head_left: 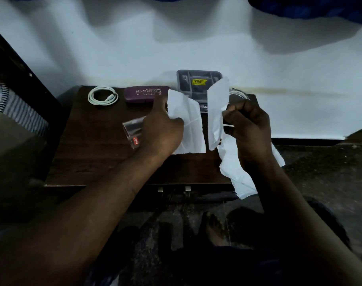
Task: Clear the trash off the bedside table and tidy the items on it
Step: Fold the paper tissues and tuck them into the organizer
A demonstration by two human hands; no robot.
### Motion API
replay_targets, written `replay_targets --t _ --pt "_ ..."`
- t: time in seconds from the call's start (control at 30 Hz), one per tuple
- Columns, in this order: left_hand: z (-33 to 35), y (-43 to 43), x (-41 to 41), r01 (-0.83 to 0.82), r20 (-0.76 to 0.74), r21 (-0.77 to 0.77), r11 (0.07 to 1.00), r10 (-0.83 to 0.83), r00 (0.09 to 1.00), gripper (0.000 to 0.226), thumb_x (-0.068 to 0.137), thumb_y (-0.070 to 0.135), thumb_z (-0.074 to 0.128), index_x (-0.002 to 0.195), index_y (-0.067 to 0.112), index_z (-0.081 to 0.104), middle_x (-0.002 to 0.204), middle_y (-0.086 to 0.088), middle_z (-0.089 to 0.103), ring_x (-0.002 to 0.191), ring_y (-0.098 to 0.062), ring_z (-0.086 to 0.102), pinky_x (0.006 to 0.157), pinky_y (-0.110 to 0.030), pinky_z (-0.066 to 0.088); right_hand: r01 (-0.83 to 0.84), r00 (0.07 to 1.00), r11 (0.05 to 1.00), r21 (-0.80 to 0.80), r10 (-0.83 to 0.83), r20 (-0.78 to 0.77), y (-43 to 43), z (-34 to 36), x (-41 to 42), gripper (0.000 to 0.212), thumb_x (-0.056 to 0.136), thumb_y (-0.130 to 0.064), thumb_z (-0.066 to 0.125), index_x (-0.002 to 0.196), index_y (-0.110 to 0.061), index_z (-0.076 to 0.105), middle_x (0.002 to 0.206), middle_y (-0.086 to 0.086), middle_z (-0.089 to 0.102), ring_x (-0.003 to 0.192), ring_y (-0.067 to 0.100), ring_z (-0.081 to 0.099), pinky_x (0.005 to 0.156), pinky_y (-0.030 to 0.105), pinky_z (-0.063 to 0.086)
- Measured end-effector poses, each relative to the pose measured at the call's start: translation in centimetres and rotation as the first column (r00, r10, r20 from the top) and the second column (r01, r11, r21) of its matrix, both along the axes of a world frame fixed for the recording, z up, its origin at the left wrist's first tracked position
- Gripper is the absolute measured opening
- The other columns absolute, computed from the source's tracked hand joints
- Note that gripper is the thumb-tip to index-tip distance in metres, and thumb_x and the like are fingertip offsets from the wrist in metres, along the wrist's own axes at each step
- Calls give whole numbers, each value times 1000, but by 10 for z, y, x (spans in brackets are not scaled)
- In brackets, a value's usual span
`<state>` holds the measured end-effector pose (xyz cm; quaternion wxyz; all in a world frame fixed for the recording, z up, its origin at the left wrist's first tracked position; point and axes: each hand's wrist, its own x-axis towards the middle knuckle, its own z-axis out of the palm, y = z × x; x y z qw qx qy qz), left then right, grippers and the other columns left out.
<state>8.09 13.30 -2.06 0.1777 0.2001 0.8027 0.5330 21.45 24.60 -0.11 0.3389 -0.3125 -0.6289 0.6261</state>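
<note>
Torn paper fills both hands at a dim bedside. The person's left hand (161,129) pinches a white paper piece (191,129) between the thumb and curled fingers (177,120). The right hand (249,125) grips a second paper strip (216,108) in tightly curled fingers (230,113). The two pieces are held upright with a narrow gap between them, above the right half of the dark wooden desk (93,157).

More crumpled paper (238,174) trails below the right hand, over the desk's front right corner and past its edge. Whether the hand holds it or it rests on the desk cannot be told.

A coiled white cable (102,95) lies at the back left corner. Just beside it, along the back edge, is a purple spectacle case (147,93) marked "PRINCE OPTICALS". A grey divided organiser tray (198,82) with a yellow price sticker stands against the white wall (176,48) at the back edge, partly hidden by the paper. A clear plastic pouch (133,129) with a red "cello" label lies mid-desk, partly behind the left hand. A clear round object (239,93) sits near the back right corner, too dim to identify.

Below the desk's front edge, a bare foot (214,228) rests on the dark floor (320,172).
</note>
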Motion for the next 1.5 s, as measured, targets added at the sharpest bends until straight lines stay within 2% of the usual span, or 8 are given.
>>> replay_targets --t 0.13,0.37,0.53,0.83,0.97,1.23,1.37,1.5 --pt "-3 1 3 75 241 62 995 -88 967 28 88 7 64 106 25 76 102 7 78 97 -18 73 89 -46 62 -56 995 996 64 51 82 -1 -10 -4 4 77 -19 69 74 -17 67 71 6 66 68 24 60 66 38 48" --pt "-2 4 2 7 419 144 990 -67 905 14 90 11 67 84 18 79 89 1 80 90 -25 74 89 -45 58 -76 989 991 108 61 136 -5 -13 -5 5 78 -18 67 75 -14 65 68 4 64 61 20 58 61 30 48" --pt "-1 5 2 -28 575 217 976 -105 812 10 92 17 68 97 15 76 105 -9 79 104 -35 72 99 -58 53 -108 975 978 177 69 212 -8 -17 -5 6 77 -23 67 75 -19 65 71 5 67 67 25 63 68 50 55" --pt "-2 4 4 0 658 349 937 -245 712 43 78 37 81 112 10 79 117 -10 77 114 -35 71 108 -56 50 -87 960 933 349 -15 281 -14 -18 -8 6 86 -13 70 81 -18 69 80 -4 73 77 14 69 76 39 57" --pt "-2 5 5 -14 668 320 947 -215 712 36 85 23 77 114 2 76 113 -17 77 94 -32 72 104 -57 53 -50 964 951 307 -35 265 -13 -18 -8 7 86 -12 71 87 -18 70 84 -5 74 80 13 72 82 44 60" --pt "-3 5 3 26 660 318 948 -241 711 46 82 44 80 118 15 77 117 -8 77 114 -34 71 106 -57 51 -64 957 947 315 -31 288 -15 -18 -10 10 88 -20 78 95 -21 71 87 -9 76 85 10 74 85 47 61" --pt "-1 5 4 46 664 275 960 -225 713 56 69 45 83 116 14 78 114 -10 78 111 -36 72 102 -60 53 -89 953 940 329 -15 303 -15 -16 -9 6 89 -15 76 88 -20 73 84 -7 76 79 11 73 82 45 60" --pt "-2 4 4 33 683 256 966 -205 701 46 80 40 79 117 13 77 112 -11 79 104 -35 75 93 -55 59 -99 946 942 322 -11 324 -15 -16 -8 6 88 -13 73 85 -18 73 83 -5 75 78 14 72 82 45 60"
